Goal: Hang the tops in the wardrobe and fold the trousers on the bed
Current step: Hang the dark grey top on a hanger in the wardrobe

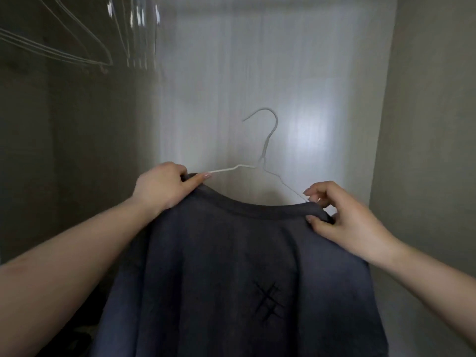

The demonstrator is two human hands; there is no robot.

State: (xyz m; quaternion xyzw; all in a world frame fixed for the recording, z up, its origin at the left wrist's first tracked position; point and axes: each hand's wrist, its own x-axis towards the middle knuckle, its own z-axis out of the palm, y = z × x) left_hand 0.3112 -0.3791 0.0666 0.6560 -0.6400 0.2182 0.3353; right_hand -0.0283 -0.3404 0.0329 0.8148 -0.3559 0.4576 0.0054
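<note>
- Wardrobe [257, 60] interior fills the view, with a pale back panel lit in the middle and darker side walls.
- Top [231, 266], dark grey-blue, hangs down between and below both hands, its front toward the camera; a rounded ribbed neckline curves from one set of fingers to the other, and a black crossed-line mark sits on the chest, below the right fingers.
- Left hand [162, 185] grips the neckline's left end, fingers curled over the cloth, one fingertip lying along the wire.
- Right hand [340, 217] pinches the neckline's right end between thumb and curled fingers, just under the wire's right arm.
- Hanger [269, 140], thin pale wire, rises above the collar between the two hands, hook up and free of any rail.
- Spare hangers [77, 47], also thin wire, hang blurred well above the left fingers.
</note>
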